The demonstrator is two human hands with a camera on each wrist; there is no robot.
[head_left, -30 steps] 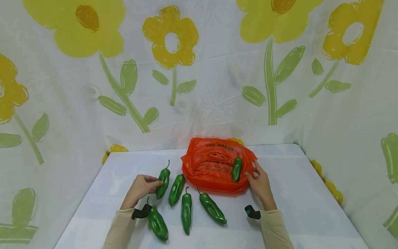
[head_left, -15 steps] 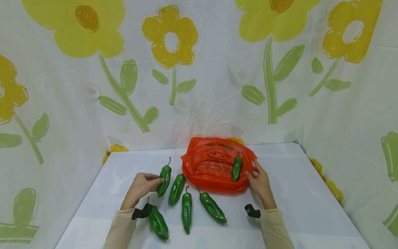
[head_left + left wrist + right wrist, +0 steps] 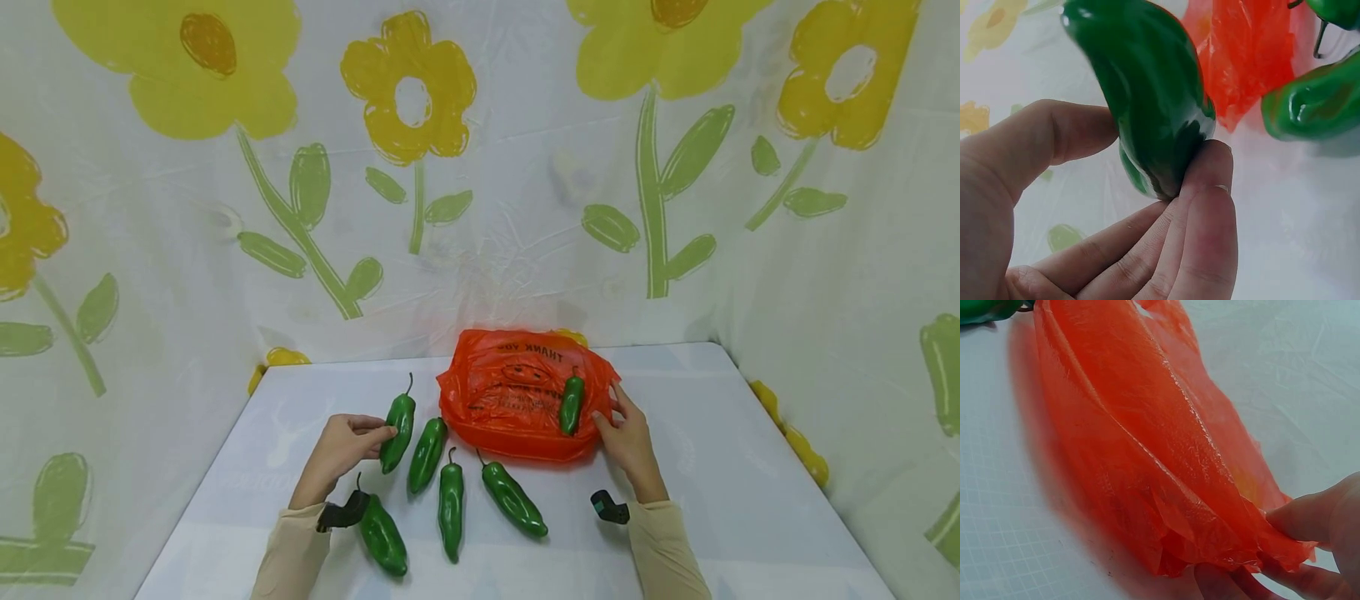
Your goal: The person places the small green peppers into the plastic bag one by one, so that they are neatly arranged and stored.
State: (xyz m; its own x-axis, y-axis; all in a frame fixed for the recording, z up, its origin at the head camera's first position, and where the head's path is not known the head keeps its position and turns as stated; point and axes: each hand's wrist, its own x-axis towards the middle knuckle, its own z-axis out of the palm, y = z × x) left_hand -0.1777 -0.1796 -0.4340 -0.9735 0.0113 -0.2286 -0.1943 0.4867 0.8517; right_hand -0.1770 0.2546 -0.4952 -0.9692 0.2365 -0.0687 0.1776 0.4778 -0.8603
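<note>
My left hand (image 3: 347, 450) pinches a glossy green pepper (image 3: 397, 433) between thumb and fingers, its thin stem pointing up. In the left wrist view the pepper (image 3: 1154, 94) fills the space between thumb and fingertips. A red plastic bag (image 3: 517, 442) with dark printing lies to the right of it, its mouth spread wide. One green pepper (image 3: 572, 406) rests inside at the bag's right side. My right hand (image 3: 628, 442) holds the bag's right edge; up close in the right wrist view, thumb and fingers pinch the crumpled red film (image 3: 1229, 544).
Several more green peppers lie on the white table (image 3: 720, 467): one beside the bag (image 3: 427, 456), two in front of it (image 3: 451, 512) (image 3: 513, 500), and another near the left wrist (image 3: 382, 536). A flower-printed curtain (image 3: 510, 208) surrounds the table.
My left hand has risen slightly with its pepper, moving a little up and right in view. My right hand stays at the bag's edge.
</note>
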